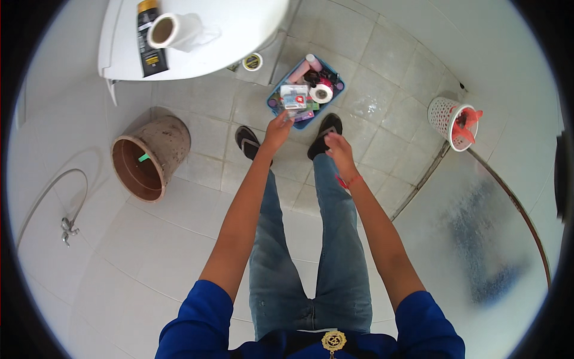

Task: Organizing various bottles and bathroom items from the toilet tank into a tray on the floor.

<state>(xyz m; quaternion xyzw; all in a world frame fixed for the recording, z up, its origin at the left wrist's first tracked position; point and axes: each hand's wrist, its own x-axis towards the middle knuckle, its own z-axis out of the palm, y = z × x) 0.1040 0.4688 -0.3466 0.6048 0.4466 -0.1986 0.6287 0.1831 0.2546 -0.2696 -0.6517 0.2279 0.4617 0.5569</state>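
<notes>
Between my feet and the far wall, a blue basket (277, 113) stands on the tiled floor, packed with toiletries. My left hand (278, 130) reaches to its near edge, fingers closed on the lower end of a small clear-and-white packet (294, 97) above the contents. Inside the basket, a white roll (321, 93) lies to the right and pink bottles (302, 69) lean at the back. My right hand (339, 151) hovers above my right shoe, apart from the basket. Its fingers are loosely bent, with nothing visible in them.
A white washbasin (227, 54) juts out at the far left, bearing a paper roll (170, 31) and a black tube (149, 48). Below it are a round tub (253, 61) and a brown bucket (173, 140). At right, a white perforated basket (445, 116) holds something orange.
</notes>
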